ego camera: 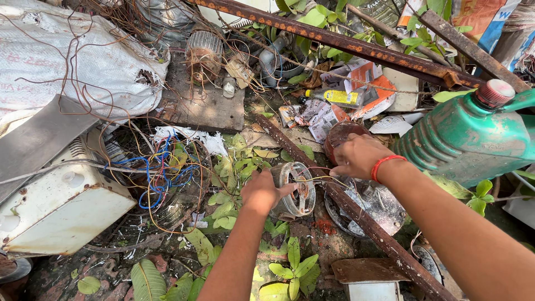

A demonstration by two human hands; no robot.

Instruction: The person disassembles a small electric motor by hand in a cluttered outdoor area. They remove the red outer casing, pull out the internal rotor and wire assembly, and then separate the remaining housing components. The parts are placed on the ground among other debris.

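The right forearm is reaching in from the lower right, a red band (387, 163) circling its wrist. The right hand (359, 156) is pinching thin wires leading from the round motor coil (295, 189), which is resting against the rusty angle bar (356, 214). The left hand (262, 192) is gripping the coil's left side. A green plastic jug (465, 136) is lying right of the bar, a white metal box (61, 206) well to the left.
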